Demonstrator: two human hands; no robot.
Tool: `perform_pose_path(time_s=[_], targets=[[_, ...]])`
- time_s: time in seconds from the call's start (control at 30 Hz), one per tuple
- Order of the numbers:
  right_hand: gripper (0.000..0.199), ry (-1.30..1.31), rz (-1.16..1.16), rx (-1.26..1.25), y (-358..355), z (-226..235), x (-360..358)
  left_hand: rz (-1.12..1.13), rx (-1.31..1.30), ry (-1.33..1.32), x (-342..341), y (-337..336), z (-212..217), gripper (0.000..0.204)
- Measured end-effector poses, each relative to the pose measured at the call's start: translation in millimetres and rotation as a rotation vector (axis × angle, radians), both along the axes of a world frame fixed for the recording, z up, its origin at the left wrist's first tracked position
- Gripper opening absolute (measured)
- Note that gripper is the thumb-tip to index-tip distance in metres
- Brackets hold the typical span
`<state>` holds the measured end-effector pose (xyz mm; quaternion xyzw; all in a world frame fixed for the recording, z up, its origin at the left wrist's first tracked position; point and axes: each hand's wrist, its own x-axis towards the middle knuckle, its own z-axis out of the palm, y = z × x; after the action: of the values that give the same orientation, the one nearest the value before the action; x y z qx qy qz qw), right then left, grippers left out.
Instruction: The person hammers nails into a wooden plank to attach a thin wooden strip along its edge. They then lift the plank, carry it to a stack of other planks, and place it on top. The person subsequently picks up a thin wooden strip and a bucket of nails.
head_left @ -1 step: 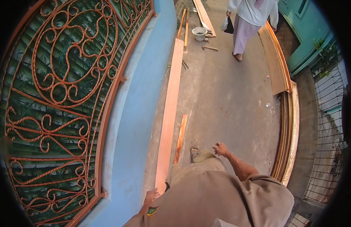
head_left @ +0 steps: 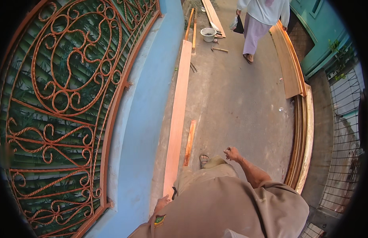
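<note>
Long plank [head_left: 177, 115] lies beside left hand [head_left: 162, 203], fingers loose and empty; right hand [head_left: 233, 154] curled, empty.

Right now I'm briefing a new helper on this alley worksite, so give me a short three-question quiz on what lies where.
1. True or false: the long pale-orange wooden plank lies flat along the foot of the blue plastered wall.
2. Which lies nearer the person's sandalled foot: A) the short orange wooden strip, or B) the round white bucket?
3. Fill in: the stacked curved wooden boards rest along the ____ side of the concrete path, as the person sees it.

Key: 1 true. 2 A. 3 right. Neither the left hand nor the right hand grips any wood.
</note>
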<state>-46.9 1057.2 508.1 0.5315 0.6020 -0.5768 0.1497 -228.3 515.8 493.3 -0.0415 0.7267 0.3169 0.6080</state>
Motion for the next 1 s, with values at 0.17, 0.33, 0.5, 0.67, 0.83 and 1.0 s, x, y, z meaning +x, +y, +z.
perform_pose_path(time_s=[0.17,0.33,0.5,0.67,0.83,1.0], targets=[[0.032,-0.013,-0.115,0.046,103.6,-0.1,-22.6,0.215,-0.010,-0.323,-50.2,203.6,17.0,0.049],[0.029,-0.064,-0.250,-0.023,149.2,9.1,-44.0,0.288,0.003,-0.353,-174.1,353.7,-16.8,0.048],[0.028,-0.204,-0.109,0.009,199.1,-21.2,-32.3,0.128,-0.304,0.168,-341.6,470.0,-84.4,0.031],[0.036,-0.341,-0.185,-0.034,266.2,-1.9,-91.3,0.091,0.062,0.552,-460.1,708.8,-21.1,0.027],[0.044,-0.223,-0.216,0.086,359.9,-29.6,-191.8,-0.149,0.446,0.565,-527.1,902.6,83.8,0.028],[0.045,-0.012,0.016,0.228,464.9,-52.3,-286.6,-0.284,0.315,0.461,-583.4,949.8,65.9,0.024]])
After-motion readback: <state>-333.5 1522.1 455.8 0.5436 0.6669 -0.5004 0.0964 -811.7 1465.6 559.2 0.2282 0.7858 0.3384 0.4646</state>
